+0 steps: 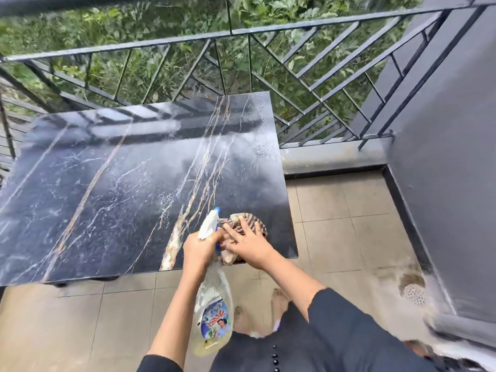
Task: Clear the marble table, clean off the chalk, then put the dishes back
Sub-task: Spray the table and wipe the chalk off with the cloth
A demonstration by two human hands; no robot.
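The black marble table (112, 189) with gold and white veins fills the middle of the head view; fine spray droplets and whitish haze lie across its right half. My left hand (200, 249) grips the neck of a clear spray bottle (212, 315) with a white trigger head, its body hanging below the table's near edge. My right hand (248, 244) presses flat, fingers spread, on a striped brown cloth (241, 224) at the table's near right corner. No dishes are in view.
A black metal railing (268, 30) runs behind and to the right of the table, with green foliage beyond. A grey wall (442, 170) stands at the right. Beige floor tiles (349, 224) and a round floor drain (415, 294) lie right of the table.
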